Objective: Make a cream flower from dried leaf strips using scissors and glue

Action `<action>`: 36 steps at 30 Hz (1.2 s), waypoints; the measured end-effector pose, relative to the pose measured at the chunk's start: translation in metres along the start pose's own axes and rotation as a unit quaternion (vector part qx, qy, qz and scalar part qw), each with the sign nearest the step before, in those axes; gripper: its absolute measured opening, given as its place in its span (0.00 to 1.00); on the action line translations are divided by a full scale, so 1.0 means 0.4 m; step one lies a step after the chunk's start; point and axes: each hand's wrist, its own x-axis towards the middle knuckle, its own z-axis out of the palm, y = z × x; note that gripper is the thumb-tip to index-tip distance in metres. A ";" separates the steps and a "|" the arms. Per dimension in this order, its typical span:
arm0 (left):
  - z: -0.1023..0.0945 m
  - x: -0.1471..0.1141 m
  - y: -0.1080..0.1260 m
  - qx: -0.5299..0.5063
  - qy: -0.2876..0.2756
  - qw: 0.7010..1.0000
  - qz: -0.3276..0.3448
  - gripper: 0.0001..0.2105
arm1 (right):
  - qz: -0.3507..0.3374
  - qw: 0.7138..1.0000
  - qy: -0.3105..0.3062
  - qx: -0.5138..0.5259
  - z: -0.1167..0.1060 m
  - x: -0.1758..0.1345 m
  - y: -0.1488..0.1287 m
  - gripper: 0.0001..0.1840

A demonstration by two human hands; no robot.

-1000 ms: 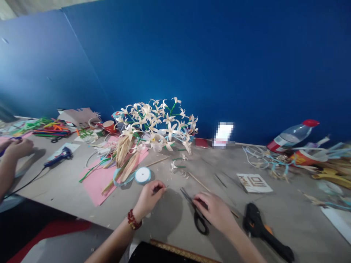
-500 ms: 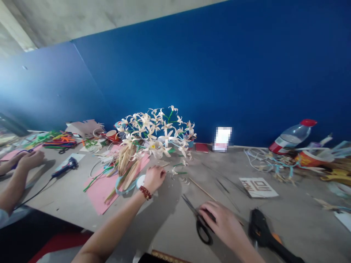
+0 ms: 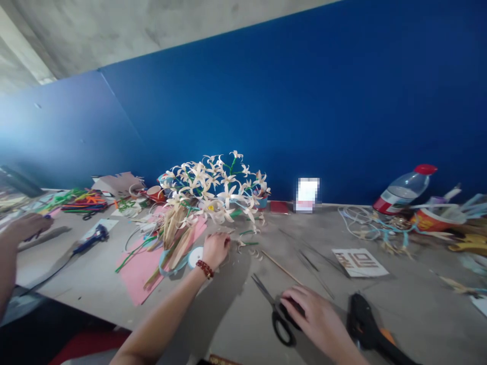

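My right hand (image 3: 310, 309) rests on the table with its fingers bent over one black handle loop of a pair of scissors (image 3: 267, 291). The scissors lie flat, blades slightly apart and pointing to the far left. My left hand (image 3: 215, 250), with a red bead bracelet at the wrist, is closed on the table beside a white round spool (image 3: 195, 256). Whatever its curled fingers hold, if anything, is hidden. Just beyond it stands a bunch of white handmade flowers (image 3: 228, 193) on green stems. Loose petal pieces (image 3: 249, 243) lie right of that hand.
A black glue gun (image 3: 363, 319) lies right of my right hand, a thin stick (image 3: 279, 266) beyond it. Pink paper (image 3: 139, 276) and dried husks (image 3: 173, 228) are at left. A co-worker's hand (image 3: 28, 227) is far left near a blue glue gun (image 3: 91, 238). A bottle (image 3: 405, 190) stands back right.
My right hand has shifted slightly right along the scissors' handle. My left hand stays nearly in place. The co-worker's hands and arm at far left have moved, and one hand is now visible there.
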 end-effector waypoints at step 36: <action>-0.120 -0.132 -0.288 0.107 0.097 0.972 -0.185 0.25 | 0.011 0.998 0.055 0.004 -0.012 -0.037 -0.005 0.14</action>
